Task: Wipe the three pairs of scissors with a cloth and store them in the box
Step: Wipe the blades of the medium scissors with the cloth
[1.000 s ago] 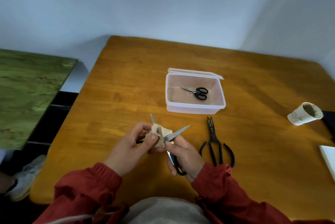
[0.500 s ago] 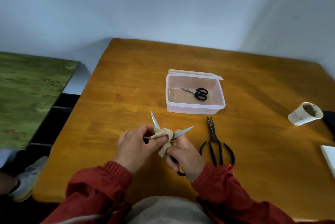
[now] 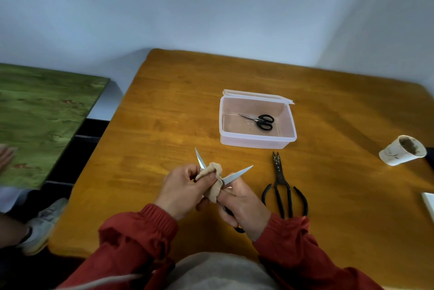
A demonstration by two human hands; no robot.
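At the far left a green panel (image 3: pixel 47 120) lies beside the wooden table (image 3: pixel 164 113), with a pale sneaker (image 3: pixel 40 226) on the floor below it. Near the table's front edge, the left hand (image 3: pixel 180 191) pinches a beige cloth (image 3: pixel 211 179) between thumb and curled fingers, and the cloth wraps the base of the left blade of the open scissors (image 3: pixel 237 173). That blade's tip pokes up past the fingers. The two silver blades spread in a V, the right one pointing up and to the right, bare of cloth. Just to the right, touching the cloth, the right hand (image 3: pixel 244 205) curls round the scissors' dark handle, which shows only as a loop below the palm. Beyond the hands, toward the middle of the table, stands a clear plastic box (image 3: pixel 257 142), its lid visible along the far rim; small black-handled scissors (image 3: pixel 260 121) lie closed on its floor, tips pointing left. Black iron shears (image 3: pixel 281 186) lie flat on the table just right of the right hand, tips pointing at the box, apart from both. Farther right a stained paper cup (image 3: pixel 401 153) lies tipped on its side.
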